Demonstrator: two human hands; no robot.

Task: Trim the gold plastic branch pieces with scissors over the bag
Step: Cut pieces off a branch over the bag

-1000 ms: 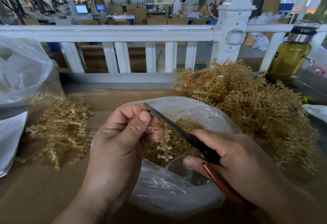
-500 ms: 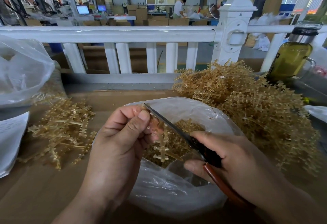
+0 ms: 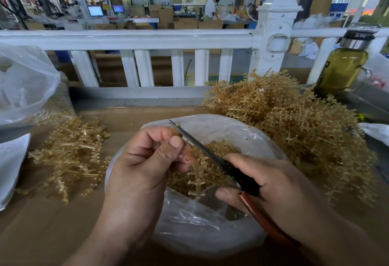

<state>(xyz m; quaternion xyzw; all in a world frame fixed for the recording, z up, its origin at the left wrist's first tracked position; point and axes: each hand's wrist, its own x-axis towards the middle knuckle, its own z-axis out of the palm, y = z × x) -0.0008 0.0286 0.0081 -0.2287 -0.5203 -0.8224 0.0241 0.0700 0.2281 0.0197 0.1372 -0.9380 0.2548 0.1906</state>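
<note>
A gold branch piece (image 3: 197, 174) hangs below the left hand's (image 3: 143, 167) pinch — red-handled scissors (image 3: 207, 153) slant just beside it, clear bag (image 3: 200, 230) gaping underneath.

Left hand (image 3: 143, 167): back to camera, fingers curled, thumb and forefinger pinching a branch piece (image 3: 196, 173). Right hand (image 3: 280, 185): knuckles up, fingers wrapped round scissors (image 3: 200, 145), thumb beneath the handle. Hands near, not touching.
</note>
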